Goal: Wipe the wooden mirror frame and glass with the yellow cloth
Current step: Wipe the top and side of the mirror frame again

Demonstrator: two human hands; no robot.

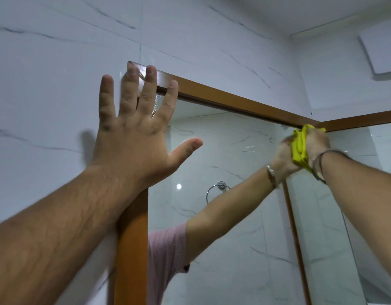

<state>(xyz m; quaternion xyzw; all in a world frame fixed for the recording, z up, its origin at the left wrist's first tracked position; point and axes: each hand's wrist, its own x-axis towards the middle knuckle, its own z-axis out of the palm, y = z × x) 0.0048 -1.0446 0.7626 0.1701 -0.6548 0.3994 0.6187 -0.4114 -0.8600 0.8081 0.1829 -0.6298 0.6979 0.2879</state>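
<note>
A mirror with a brown wooden frame (234, 100) hangs on a white marble-look tiled wall. My left hand (133, 133) is spread flat, fingers apart, over the frame's top-left corner and holds nothing. My right hand (318, 140) is bunched around the yellow cloth (300, 148) and presses it against the top-right corner of the frame, where the glass (245, 249) meets the wood. The glass reflects my arm, a pink sleeve and the cloth.
A second wood-framed panel (366, 119) adjoins the mirror on the right. A chrome towel ring (218, 188) shows in the reflection. A white square vent cover (381, 51) sits high on the right wall. A metal bracelet (318, 166) circles my right wrist.
</note>
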